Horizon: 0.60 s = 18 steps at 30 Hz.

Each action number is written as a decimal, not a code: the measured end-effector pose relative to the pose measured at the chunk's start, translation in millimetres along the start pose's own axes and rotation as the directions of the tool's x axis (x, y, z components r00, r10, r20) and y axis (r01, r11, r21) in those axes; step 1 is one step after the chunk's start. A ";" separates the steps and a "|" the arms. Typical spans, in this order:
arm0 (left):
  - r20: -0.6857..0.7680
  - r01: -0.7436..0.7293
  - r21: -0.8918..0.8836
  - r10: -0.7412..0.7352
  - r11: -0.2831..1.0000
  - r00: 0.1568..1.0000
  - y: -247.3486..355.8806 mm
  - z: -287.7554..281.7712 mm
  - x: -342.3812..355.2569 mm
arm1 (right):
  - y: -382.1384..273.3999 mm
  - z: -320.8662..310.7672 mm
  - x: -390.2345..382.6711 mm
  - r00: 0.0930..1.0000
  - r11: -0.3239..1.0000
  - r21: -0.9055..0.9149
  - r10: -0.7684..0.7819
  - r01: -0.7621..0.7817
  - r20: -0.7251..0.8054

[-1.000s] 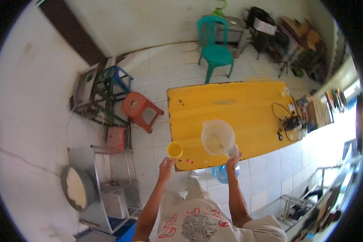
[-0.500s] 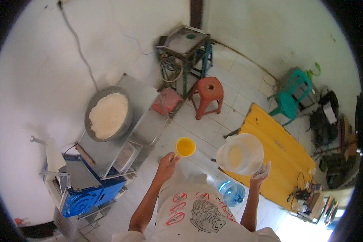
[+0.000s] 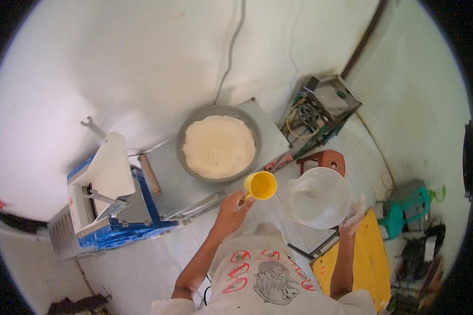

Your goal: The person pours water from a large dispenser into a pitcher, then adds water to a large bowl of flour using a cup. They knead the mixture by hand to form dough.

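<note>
My left hand [image 3: 233, 211] is closed on the handle of a yellow plastic cup [image 3: 261, 186], whose open mouth faces up. In my right hand [image 3: 352, 216], dusted with white powder, is a translucent plastic pitcher [image 3: 320, 198], gripped at its right side. Both are held in the air in front of my body, apart from each other. Just beyond the cup, a large grey basin [image 3: 182, 149] holds a heap of pale flour-like powder [image 3: 219, 148]. The basin rests on a metal table [image 3: 263, 122] against the wall.
Left of the basin lies a wooden rolling pin [image 3: 149, 174], beside a blue and white machine [image 3: 108, 197] with a raised panel. A dark metal stand [image 3: 333, 100] and a red stool [image 3: 326, 159] are to the right. Nearer stands a yellow panel [image 3: 360, 257]; a green chair [image 3: 404, 212] is farther right.
My view has turned left, so the basin and table now lie straight ahead of me. The cup and pitcher stay in my hands, with the cup now close to the basin's near rim.
</note>
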<state>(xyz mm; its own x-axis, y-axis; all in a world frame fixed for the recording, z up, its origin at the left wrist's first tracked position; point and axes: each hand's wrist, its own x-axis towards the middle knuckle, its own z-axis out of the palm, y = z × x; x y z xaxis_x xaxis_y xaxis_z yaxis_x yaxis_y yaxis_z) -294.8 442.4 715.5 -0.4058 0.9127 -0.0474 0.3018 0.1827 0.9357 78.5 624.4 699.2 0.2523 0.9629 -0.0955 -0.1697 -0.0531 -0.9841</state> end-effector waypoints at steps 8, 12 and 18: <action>-0.202 0.058 -0.058 -0.068 0.997 0.977 -10.1 -18.0 33.9 | -31.2 147.4 71.4 0.953 0.995 -0.073 0.089 -0.071 0.288; -0.269 0.109 -0.089 -0.130 0.990 0.954 -3.9 -13.1 56.4 | -48.0 197.9 112.7 0.851 0.924 -0.376 0.142 0.069 0.505; -0.399 0.175 -0.140 -0.217 0.975 0.891 5.9 6.4 91.3 | -68.4 270.8 133.5 0.601 0.549 -0.424 -0.189 0.720 0.776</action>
<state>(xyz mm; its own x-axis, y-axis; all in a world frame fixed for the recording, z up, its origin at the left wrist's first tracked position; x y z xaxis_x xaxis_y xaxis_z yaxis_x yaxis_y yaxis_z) -324.6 529.1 714.4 -0.7709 0.6281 -0.1056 0.1029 0.2864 0.9526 -134.2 828.3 794.4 -0.5559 0.7942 0.2454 0.4927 0.5525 -0.6723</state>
